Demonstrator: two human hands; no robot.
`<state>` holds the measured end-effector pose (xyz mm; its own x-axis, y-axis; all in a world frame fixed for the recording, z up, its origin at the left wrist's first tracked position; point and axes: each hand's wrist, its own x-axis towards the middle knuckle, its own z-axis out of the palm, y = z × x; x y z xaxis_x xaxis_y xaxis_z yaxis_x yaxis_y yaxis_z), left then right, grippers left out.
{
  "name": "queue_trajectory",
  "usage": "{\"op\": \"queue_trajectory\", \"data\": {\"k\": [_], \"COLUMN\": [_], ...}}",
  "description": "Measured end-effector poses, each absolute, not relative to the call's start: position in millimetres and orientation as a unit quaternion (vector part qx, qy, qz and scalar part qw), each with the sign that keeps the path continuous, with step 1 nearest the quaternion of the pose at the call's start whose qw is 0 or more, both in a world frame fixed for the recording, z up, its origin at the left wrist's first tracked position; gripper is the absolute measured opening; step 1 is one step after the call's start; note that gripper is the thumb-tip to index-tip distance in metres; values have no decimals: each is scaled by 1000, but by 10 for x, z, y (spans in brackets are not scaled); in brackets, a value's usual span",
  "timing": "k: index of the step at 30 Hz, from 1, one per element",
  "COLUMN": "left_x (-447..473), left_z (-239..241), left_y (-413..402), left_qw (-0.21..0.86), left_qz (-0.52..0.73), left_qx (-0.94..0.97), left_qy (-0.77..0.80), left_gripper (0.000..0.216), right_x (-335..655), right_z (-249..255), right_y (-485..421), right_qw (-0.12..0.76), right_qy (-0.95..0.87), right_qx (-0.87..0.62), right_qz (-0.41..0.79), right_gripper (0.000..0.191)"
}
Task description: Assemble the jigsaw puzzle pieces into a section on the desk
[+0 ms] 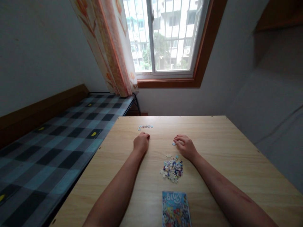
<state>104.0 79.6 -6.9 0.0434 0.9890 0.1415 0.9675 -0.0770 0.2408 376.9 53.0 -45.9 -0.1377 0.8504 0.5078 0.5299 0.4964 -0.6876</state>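
Left hand (141, 142) curled into a loose fist, knuckles down on the surface (224, 164), holding nothing visible. Right hand (186, 146) half-curled, fingertips touching a small puzzle piece (173, 143). Loose pile (172, 169) just beside the right wrist; box (175, 208) at near edge. Joined strip (145, 127) toward far edge, bare wood around.

both forearms stretched forward — left hand (141, 142) fisted, right hand (185, 147) palm-down, fingers loosely curled.

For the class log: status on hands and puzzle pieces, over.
Left hand fisted on table. Right hand touching loose piece. Piece pile untouched, nothing blocking.
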Motion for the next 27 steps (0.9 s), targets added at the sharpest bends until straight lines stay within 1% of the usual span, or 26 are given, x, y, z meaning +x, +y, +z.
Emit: {"op": "queue_trajectory", "data": {"k": [3, 10, 12, 14, 16, 20, 27], "left_x": [1098, 1127, 1141, 1181, 1236, 1307, 1267], "left_z": [-26, 4, -3, -11, -16, -18, -10], "left_y": [748, 718, 697, 664, 631, 606, 638], "left_qw": [18, -13, -36, -50, -38, 8, 7], "left_qz": [94, 71, 64, 49, 24, -13, -22], "left_qx": [729, 749, 741, 724, 707, 690, 675], "left_qy": [677, 659, 667, 686, 706, 724, 738], "left_gripper": [33, 29, 34, 44, 51, 53, 56], "right_x": [3766, 3745, 3747, 3756, 3767, 3781, 3786], "right_z": [-462, -438, -444, -459, -477, -503, -522], "right_y": [535, 525, 530, 541, 554, 569, 573], "right_qw": [453, 459, 460, 466, 474, 483, 477], "right_qy": [-739, -733, -730, -723, -712, -693, -699], "right_qx": [-468, -471, -476, -481, -490, -508, -505], "right_qz": [174, 171, 170, 169, 168, 168, 168], "right_gripper": [17, 19, 19, 20, 21, 22, 23]}}
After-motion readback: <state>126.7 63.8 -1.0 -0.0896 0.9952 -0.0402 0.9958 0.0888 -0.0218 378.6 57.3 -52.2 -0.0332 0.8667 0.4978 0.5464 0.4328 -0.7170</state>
